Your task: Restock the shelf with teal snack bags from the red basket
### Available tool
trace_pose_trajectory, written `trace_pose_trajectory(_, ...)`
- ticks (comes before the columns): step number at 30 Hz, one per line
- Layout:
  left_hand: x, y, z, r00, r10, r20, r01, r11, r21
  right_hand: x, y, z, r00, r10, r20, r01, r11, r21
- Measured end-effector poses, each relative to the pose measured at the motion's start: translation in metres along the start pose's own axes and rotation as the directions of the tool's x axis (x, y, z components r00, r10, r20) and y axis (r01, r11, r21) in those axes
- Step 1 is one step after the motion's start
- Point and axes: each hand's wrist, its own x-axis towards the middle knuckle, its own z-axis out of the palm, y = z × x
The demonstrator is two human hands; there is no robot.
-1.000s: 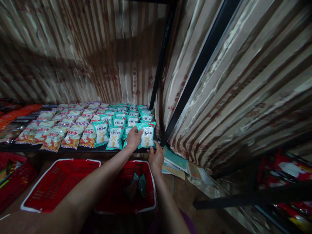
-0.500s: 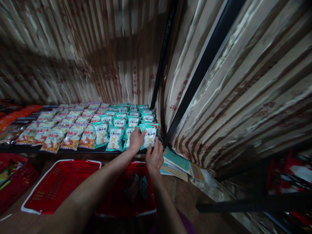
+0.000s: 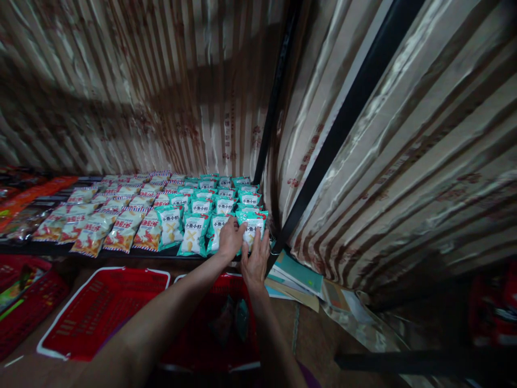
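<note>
Below the black shelf (image 3: 169, 252), nearest you, a red basket (image 3: 194, 318) stands under your forearms with a few dim packets (image 3: 242, 319) inside. Just to its left is another red basket (image 3: 92, 307) with a white-edged rim, and at the far left a third red basket (image 3: 48, 293) holds some colourful packs. On the floor to the right lie a teal booklet (image 3: 297, 271) and some loose papers.

At the shelf's front right corner, your right hand (image 3: 255, 261) lies open against the front of a teal-and-white snack bag (image 3: 251, 216), fingers nearly straight. Your left hand (image 3: 232, 237) is half curled at that bag's left edge; you cannot tell whether it has a grip. The bag stands upright, leaning back a little, at the near end of the right-hand row.

Beyond and left of it, more teal-and-white bags (image 3: 194, 234) stand in rows, then red-and-white striped snack bags (image 3: 125, 226), then orange packs (image 3: 40, 194). Farthest from you, black posts (image 3: 277, 97) stand before a pleated beige curtain (image 3: 181, 81).
</note>
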Motion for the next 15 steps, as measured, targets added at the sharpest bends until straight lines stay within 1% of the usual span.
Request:
trace_pose_trajectory(3, -0.005, -0.003, -0.001, 0.999, 0.010, 0.044, -0.005, 0.994, -0.107, 0.000, 0.002, 0.002, 0.999, 0.035, 0.009, -0.035, 0.999, 0.020)
trace_pose_trajectory(5, -0.010, -0.006, -0.003, 0.998, 0.044, 0.041, -0.038, 0.992, -0.123, 0.000, 0.001, 0.002, 0.999, 0.051, 0.006, -0.051, 0.998, 0.028)
trace_pose_trajectory(7, -0.014, -0.010, -0.005, 0.996, 0.088, 0.020, -0.086, 0.993, -0.079, 0.002, 0.001, 0.002, 0.998, 0.059, 0.009, -0.060, 0.998, 0.034)
trace_pose_trajectory(9, -0.017, -0.015, -0.007, 0.988, 0.151, -0.005, -0.151, 0.988, 0.008, 0.004, 0.002, 0.003, 0.998, 0.066, 0.006, -0.066, 0.997, 0.041)
trace_pose_trajectory(11, -0.020, -0.023, -0.009, 0.966, 0.258, -0.025, -0.254, 0.961, 0.107, 0.007, 0.004, 0.005, 0.998, 0.066, -0.004, -0.065, 0.997, 0.050)
trace_pose_trajectory(13, -0.024, -0.032, -0.009, 0.920, 0.390, -0.035, -0.376, 0.905, 0.201, 0.009, 0.006, 0.007, 0.998, 0.056, -0.016, -0.055, 0.997, 0.056)
trace_pose_trajectory(15, -0.029, -0.041, -0.009, 0.877, 0.480, -0.029, -0.454, 0.845, 0.282, 0.011, 0.008, 0.007, 0.999, 0.046, -0.024, -0.045, 0.998, 0.052)
